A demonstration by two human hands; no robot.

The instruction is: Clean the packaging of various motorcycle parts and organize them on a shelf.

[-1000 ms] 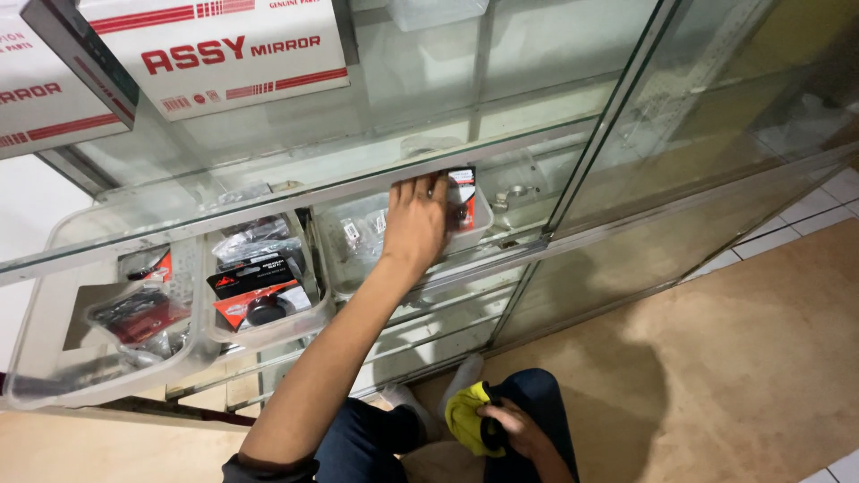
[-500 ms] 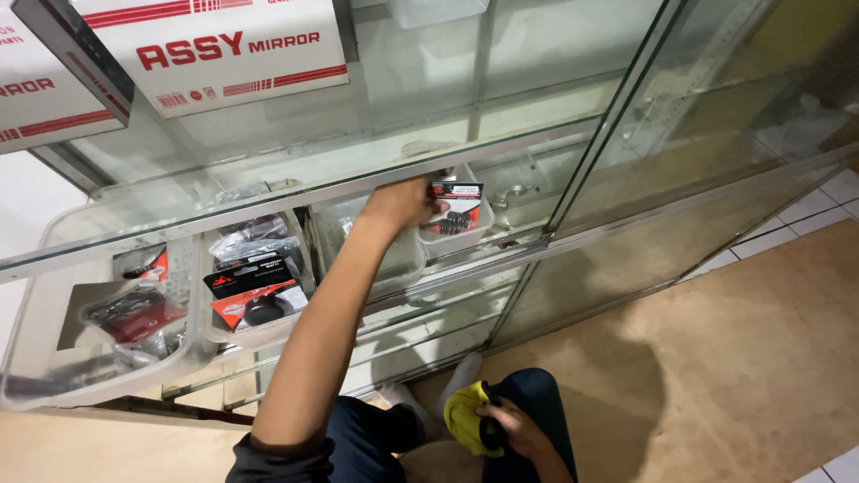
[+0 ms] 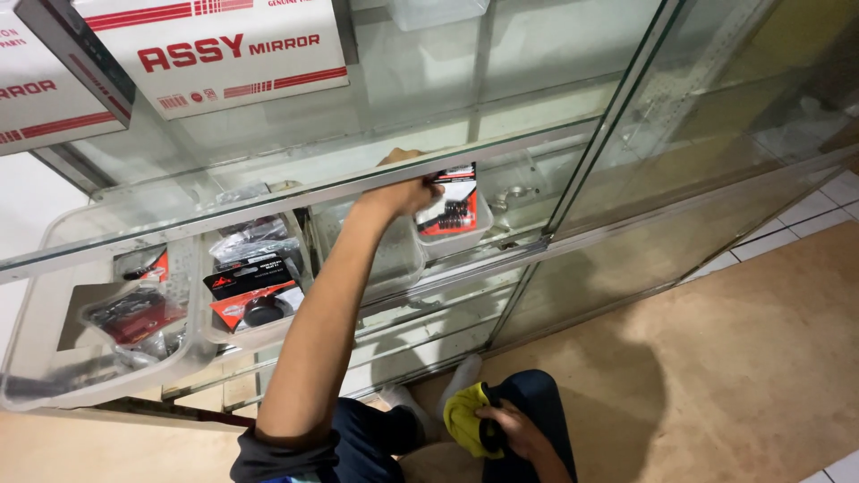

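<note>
My left hand [image 3: 403,192] reaches into a glass display cabinet and grips a small packaged part with a red and black card [image 3: 455,210]. The packet stands upright over a small clear plastic tub [image 3: 485,234] on the middle shelf. A larger clear tub [image 3: 403,264] sits just left of it, under my forearm. My right hand [image 3: 517,431] rests on my lap and holds a yellow cloth [image 3: 461,413].
Two clear bins [image 3: 259,338] [image 3: 54,395] with black and red packaged parts sit at the left of the shelf. White and red cardboard boxes [image 3: 215,54] stand on the glass top. A metal door frame [image 3: 608,116] runs diagonally at right. Brown floor [image 3: 734,358] lies below.
My left hand went from lying flat in the tub to gripping the red and black packet and lifting it upright. The right hand stayed on the cloth.
</note>
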